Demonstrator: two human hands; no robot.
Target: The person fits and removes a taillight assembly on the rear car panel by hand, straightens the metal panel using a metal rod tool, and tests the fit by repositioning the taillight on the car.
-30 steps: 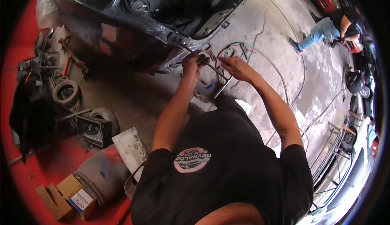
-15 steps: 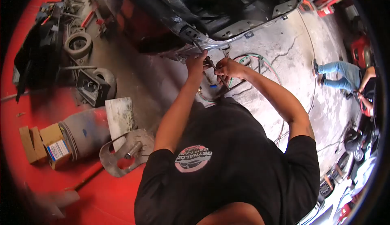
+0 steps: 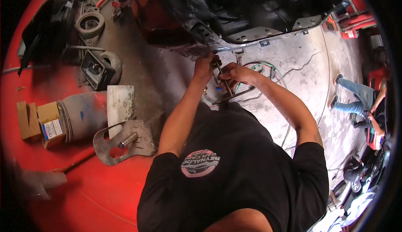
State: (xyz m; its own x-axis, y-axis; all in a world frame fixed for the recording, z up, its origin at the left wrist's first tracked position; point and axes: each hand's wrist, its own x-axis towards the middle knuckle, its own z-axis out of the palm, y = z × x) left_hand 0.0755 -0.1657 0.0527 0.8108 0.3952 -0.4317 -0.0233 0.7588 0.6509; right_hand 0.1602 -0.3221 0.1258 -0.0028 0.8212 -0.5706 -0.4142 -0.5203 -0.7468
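A slim metal rod with a crossbar at its near end, like a T-handled slide hammer, runs from the car body's lower edge toward my waist. My left hand is closed around its far part, close to the bare metal sill. Just nearer to me, the fingers of my right hand are curled on the rod's middle; its fingertips are partly hidden. The dark car body has an open, stripped door area. Whether the rod's far tip is fixed to the metal cannot be made out.
Red and green hoses lie on the cracked concrete floor. To the left are tires, a drum, cardboard boxes and a metal plate with a bolt on a red surface. A person in jeans is at the right.
The view has shifted slightly, with the car and the person in jeans appearing farther right. Both hands stay on the rod, and its crossbar shows more clearly.
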